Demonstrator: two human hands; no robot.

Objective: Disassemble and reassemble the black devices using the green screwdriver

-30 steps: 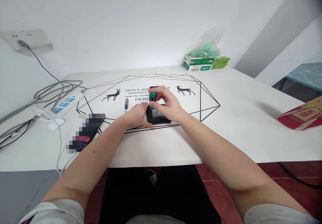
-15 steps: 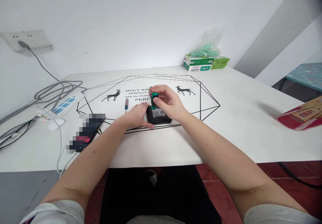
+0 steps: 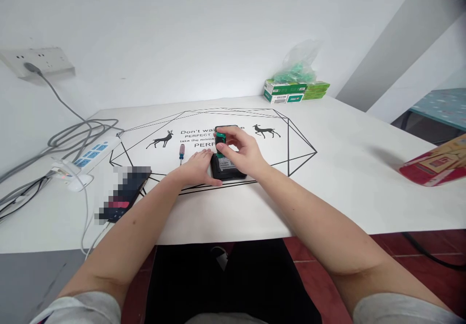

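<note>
Just beyond the left hand [image 3: 198, 168], at its left, lies a small screwdriver [image 3: 182, 152] with a red-and-blue handle. The left hand lies flat, thumb spread from fingers, at the left edge of a black rectangular case [image 3: 227, 173] with a white label. Over the case, the right hand [image 3: 243, 153] pinches a green-and-black cylindrical handle [image 3: 220, 144] upright.

short light-grey sleeves [image 3: 396, 308], the left one [image 3: 89, 307] edged with a dark stripe, and black trousers [image 3: 233, 285].
</note>
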